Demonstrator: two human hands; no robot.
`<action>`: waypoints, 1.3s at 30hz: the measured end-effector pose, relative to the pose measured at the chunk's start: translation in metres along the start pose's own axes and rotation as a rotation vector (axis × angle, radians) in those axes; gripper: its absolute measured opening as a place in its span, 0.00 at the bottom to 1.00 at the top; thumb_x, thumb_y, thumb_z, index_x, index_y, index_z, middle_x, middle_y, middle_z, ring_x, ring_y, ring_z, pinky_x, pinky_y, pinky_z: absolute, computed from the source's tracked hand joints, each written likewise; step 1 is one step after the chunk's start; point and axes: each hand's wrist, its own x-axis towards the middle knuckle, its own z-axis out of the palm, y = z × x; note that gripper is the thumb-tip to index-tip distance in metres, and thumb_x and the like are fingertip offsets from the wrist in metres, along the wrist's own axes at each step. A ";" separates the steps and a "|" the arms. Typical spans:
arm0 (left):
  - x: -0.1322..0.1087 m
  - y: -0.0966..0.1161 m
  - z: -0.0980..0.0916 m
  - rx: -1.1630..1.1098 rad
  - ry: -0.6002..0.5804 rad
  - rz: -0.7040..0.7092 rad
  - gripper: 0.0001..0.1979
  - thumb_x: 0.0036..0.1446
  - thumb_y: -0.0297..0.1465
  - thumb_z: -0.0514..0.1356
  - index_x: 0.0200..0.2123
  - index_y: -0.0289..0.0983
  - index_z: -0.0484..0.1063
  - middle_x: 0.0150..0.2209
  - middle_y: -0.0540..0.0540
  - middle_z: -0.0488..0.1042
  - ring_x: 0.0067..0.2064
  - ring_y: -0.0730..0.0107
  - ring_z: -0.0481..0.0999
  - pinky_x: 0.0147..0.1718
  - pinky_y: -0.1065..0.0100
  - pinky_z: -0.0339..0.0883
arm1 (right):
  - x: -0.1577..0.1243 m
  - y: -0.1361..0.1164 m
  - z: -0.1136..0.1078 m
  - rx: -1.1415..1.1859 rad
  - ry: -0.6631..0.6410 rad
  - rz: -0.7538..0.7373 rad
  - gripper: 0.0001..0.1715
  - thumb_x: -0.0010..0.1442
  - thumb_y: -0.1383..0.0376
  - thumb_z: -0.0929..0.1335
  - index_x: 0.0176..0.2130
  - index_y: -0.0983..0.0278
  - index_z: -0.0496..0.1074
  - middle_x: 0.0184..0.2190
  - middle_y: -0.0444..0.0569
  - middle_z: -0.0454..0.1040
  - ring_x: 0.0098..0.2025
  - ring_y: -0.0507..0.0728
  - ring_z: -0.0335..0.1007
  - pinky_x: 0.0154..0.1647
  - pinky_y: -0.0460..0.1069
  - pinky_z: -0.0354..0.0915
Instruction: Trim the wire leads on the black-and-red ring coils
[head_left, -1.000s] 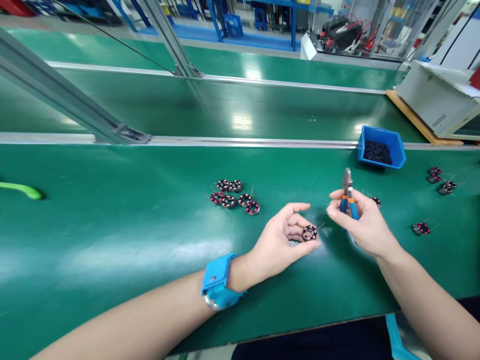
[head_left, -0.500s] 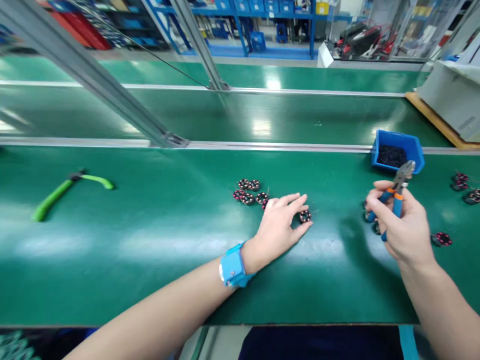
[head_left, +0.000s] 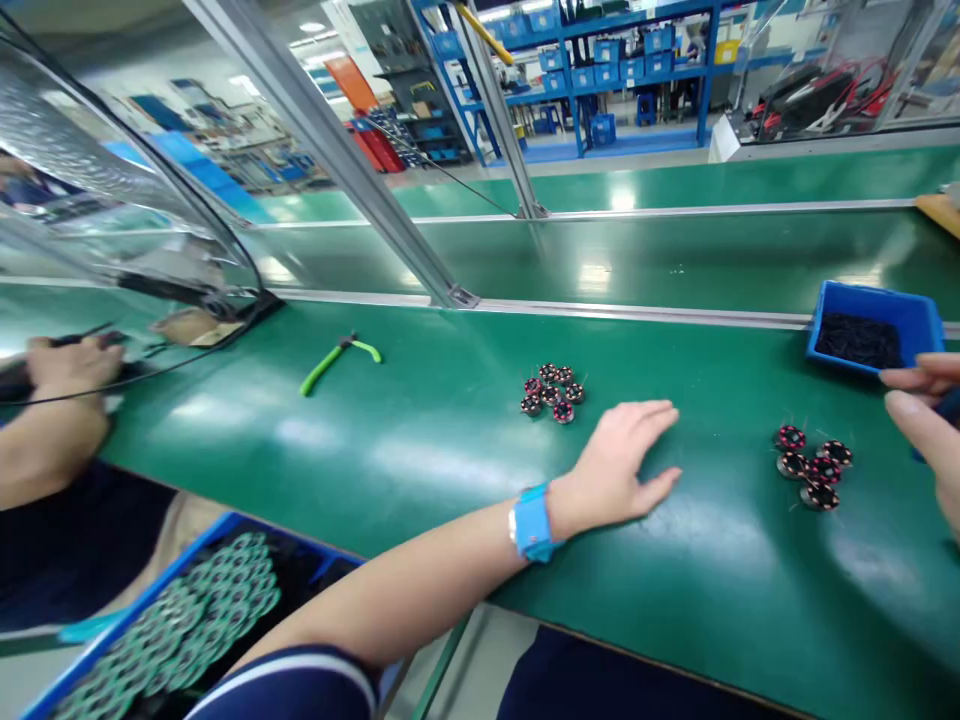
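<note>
My left hand [head_left: 619, 465] lies low over the green table with thumb and fingers stretched apart, holding nothing. Just beyond its wrist side sits a cluster of small round wound coils [head_left: 550, 395], black with copper and pink windings and thin wire ends. A second group of these coils [head_left: 821, 470] lies to the right, between my two hands. My right hand [head_left: 934, 430] is cut off by the right edge of the view. Its fingers are bent around the cutting pliers [head_left: 949, 410], of which only a dark blue bit of handle shows.
A blue bin [head_left: 919, 320] with black strands inside stands at the back right. Green-handled pliers [head_left: 326, 368] lie to the left. A co-worker's hand [head_left: 75, 365] is at the far left. Below the table edge is a crate of green ring-shaped parts [head_left: 187, 620].
The view has swung left. My left hand has let go of the coil it was holding, its fingers now empty. My right hand with the pliers has shifted to the view's right edge.
</note>
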 end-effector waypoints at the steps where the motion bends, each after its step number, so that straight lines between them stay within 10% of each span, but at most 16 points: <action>1: 0.007 0.010 0.010 -0.069 -0.079 -0.005 0.29 0.52 0.36 0.60 0.57 0.35 0.59 0.56 0.37 0.68 0.56 0.56 0.67 0.53 0.57 0.62 | 0.014 0.004 -0.002 -0.172 -0.021 -0.041 0.17 0.45 0.57 0.74 0.38 0.51 0.75 0.33 0.49 0.76 0.29 0.63 0.70 0.36 0.61 0.65; 6: 0.050 0.042 0.049 -0.173 -0.256 -0.072 0.29 0.45 0.41 0.64 0.49 0.34 0.64 0.48 0.39 0.71 0.48 0.53 0.68 0.46 0.53 0.62 | 0.092 0.020 0.015 -1.053 -0.323 -0.069 0.16 0.54 0.66 0.68 0.44 0.64 0.71 0.37 0.60 0.76 0.42 0.67 0.72 0.40 0.56 0.65; 15: 0.071 0.063 0.058 -0.175 -0.287 -0.098 0.28 0.38 0.48 0.68 0.38 0.37 0.65 0.38 0.45 0.71 0.41 0.56 0.67 0.39 0.57 0.58 | 0.123 0.039 0.055 -1.280 -0.520 -0.010 0.21 0.53 0.69 0.68 0.48 0.68 0.69 0.44 0.62 0.73 0.45 0.66 0.71 0.43 0.55 0.66; 28: 0.051 0.057 0.045 -0.290 -0.302 -0.037 0.32 0.44 0.51 0.63 0.46 0.36 0.66 0.45 0.41 0.73 0.45 0.56 0.69 0.42 0.58 0.60 | 0.136 0.060 0.053 -1.308 -0.565 0.033 0.20 0.50 0.67 0.69 0.46 0.62 0.70 0.42 0.62 0.74 0.46 0.73 0.71 0.39 0.60 0.68; 39: 0.025 0.034 0.029 -0.183 -0.285 -0.040 0.32 0.46 0.49 0.64 0.48 0.34 0.66 0.46 0.39 0.71 0.47 0.52 0.68 0.43 0.56 0.60 | 0.141 0.053 0.045 -0.760 -0.221 0.237 0.12 0.44 0.71 0.73 0.27 0.62 0.67 0.35 0.61 0.74 0.44 0.69 0.71 0.42 0.62 0.61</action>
